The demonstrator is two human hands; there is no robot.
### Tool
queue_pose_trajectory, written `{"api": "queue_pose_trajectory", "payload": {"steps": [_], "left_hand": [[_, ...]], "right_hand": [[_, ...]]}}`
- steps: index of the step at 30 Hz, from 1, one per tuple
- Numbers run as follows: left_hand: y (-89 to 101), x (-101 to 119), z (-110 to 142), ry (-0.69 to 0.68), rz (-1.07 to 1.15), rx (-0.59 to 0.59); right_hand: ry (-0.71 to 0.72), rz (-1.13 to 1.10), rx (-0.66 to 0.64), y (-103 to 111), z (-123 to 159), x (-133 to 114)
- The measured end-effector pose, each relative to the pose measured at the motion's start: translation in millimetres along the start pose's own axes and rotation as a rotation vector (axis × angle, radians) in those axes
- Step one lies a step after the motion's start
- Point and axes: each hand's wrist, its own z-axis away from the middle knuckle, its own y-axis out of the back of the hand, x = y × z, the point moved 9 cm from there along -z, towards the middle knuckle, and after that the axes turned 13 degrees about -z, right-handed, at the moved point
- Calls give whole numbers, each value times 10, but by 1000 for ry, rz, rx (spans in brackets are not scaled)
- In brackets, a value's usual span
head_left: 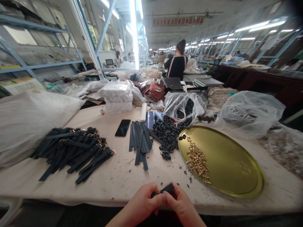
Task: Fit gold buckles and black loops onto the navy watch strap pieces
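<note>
At the near edge of the cloth-covered surface, in the head view, the left hand and the right hand meet around a short dark strap piece. Each grip appears to pinch the piece between thumb and bent fingers, though the fingers hide where the left one closes. The step in hand looks like working the piece by the fingertips, perhaps bending or threading it; which of these cannot be told. The next move seems to call for one grip to hold firm while the other adjusts its pinch, leaving the wider end unobstructed

The piece's long axis appears to slant across the gap between the hands, its broad end pointing up and right, away from the person; the other end is lost among the fingers

Beyond the hands, flat dark strips lie with their long axes mostly pointing away from the person, beside a heap of black loops. To the right, gold buckles lie along the left side of an oval tray; to the left sits a pile of buckled straps
</note>
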Motion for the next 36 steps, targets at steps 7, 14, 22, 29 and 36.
{"api": "queue_pose_trajectory", "payload": {"steps": [7, 14, 22, 29, 36], "left_hand": [[71, -28, -239, -65, 220, 65], [168, -48, -370, -40, 60, 141], [219, -61, -422, -63, 56, 211], [200, 137, -391, -94, -17, 250], [187, 188, -185, -99, -178, 317]], "right_hand": [[56, 266, -203, -32, -148, -327], [360, 786, 209, 434, -892, -873], [194, 616, 137, 432, -776, -786], [-137, -108, -37, 29, -316, -409], [-45, -95, -11, 66, -245, -378]]}}
